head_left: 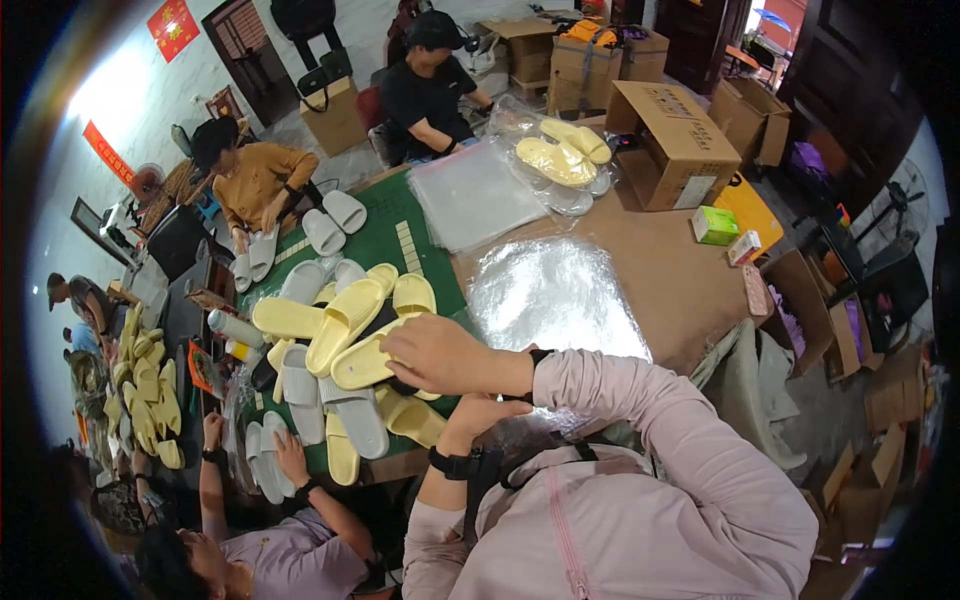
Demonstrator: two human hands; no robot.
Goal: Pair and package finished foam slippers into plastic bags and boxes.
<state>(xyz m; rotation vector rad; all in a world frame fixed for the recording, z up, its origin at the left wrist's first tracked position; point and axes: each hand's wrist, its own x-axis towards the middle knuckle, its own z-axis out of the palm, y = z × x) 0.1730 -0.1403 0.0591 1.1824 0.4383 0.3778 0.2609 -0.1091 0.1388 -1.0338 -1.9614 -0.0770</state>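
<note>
Yellow slipper point(358, 368) lies left of both hands; the right hand point(430, 355) has bent fingers against it, clamped or not I cannot tell. The left hand point(478, 416), near the right wrist, hides its grip. Tugging could topple the loosely stacked grey slipper point(362, 422) alongside. Silver sheet point(555, 290) lies right, clear bags point(470, 195) far.

Pale yellow slippers point(347, 320) are mingling with light grey slippers point(301, 380). The bench point(665, 275) is showing dark green on the left and brown on the right, where a sheet point(555, 295) is gleaming silver. The near sleeve point(645, 400) is showing pale pink, the far carton point(685, 130) brown.
</note>
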